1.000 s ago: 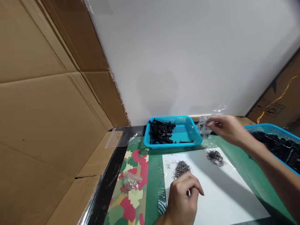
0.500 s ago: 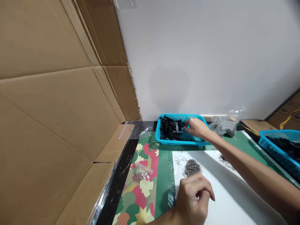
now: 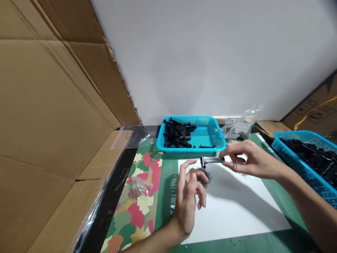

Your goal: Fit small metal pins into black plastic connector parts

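My right hand (image 3: 246,160) pinches a slim black plastic part (image 3: 212,160) by its right end and holds it level above the white sheet (image 3: 237,207). A thin metal piece (image 3: 236,165) shows below the fingers of the same hand; its kind is unclear. My left hand (image 3: 191,191) is raised with its fingers apart and nothing in them, just left of the black part and not touching it. Behind its fingertips lies a pile of small metal pieces (image 3: 205,177), partly hidden. A second pile is mostly covered by my right hand.
A blue basket (image 3: 191,150) with black parts stands at the back. Another blue basket (image 3: 289,154) with black parts is at the right. Clear plastic bags (image 3: 234,129) lie between them, and a small bag (image 3: 140,186) lies on patterned paper. A cardboard wall (image 3: 52,105) rises at left.
My right hand went from beside the plastic bags into the back basket, and has come out towards me with a black part. My left hand has uncurled and spread its fingers.
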A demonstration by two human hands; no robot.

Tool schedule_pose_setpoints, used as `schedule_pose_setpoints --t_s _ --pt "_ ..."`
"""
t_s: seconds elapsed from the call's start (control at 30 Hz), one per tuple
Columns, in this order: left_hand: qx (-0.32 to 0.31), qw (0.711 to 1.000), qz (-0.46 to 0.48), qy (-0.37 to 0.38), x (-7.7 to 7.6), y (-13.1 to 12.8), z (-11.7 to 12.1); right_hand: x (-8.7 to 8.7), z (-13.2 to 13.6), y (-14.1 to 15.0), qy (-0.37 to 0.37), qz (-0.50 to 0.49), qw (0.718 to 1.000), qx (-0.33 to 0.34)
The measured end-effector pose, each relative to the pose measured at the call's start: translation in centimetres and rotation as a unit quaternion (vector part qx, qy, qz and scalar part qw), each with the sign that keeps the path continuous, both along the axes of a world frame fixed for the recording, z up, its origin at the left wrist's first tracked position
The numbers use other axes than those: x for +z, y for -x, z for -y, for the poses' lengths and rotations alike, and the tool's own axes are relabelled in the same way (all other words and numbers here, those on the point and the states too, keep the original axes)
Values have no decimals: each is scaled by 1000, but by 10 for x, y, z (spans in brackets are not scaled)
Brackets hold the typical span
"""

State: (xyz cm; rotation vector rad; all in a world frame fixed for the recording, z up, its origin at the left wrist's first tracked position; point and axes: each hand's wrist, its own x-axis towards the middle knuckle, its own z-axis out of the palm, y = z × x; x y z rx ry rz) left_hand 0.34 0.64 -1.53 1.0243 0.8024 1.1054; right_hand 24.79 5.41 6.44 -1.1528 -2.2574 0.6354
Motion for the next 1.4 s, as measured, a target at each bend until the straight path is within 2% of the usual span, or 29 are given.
schedule_pose_setpoints --t_s 0.13,0.2,0.27,0.33,0.37,0.47,0.53,0.6,0.73,0.87,1.0,1.2,1.4 --pt "-85 994 -50 -38 -4 1 5 -14 20 -1 27 -25 997 65" --pt "-68 989 -102 -86 -9 1 9 -21 21 -2 66 -61 994 61" --pt "-22 974 -147 -169 -12 2 13 -27 18 -5 116 -118 986 15" --pt "6 945 -174 -278 -12 2 16 -33 13 -5 150 -156 975 -58" --pt "-5 925 -180 -335 -11 2 17 -36 10 -2 155 -149 972 -90" --pt "-82 855 -181 -478 -5 1 18 -48 3 15 137 -20 980 -141" --pt "-120 815 -187 -535 -2 0 19 -55 -2 33 114 75 977 -165" --pt "-128 786 -195 -572 -3 -1 19 -61 -8 51 99 114 970 -191" --pt "-147 755 -215 -601 -9 0 22 -66 -20 76 89 126 966 -207" --pt "-161 743 -230 -607 -15 2 24 -68 -26 87 88 130 964 -214" --pt "-159 737 -243 -611 -18 2 25 -71 -28 85 90 130 964 -212" --pt "-155 741 -236 -610 -17 0 26 -66 -28 73 101 128 975 -153" --pt "-156 744 -225 -609 -14 0 24 -65 -27 74 81 129 975 -161"
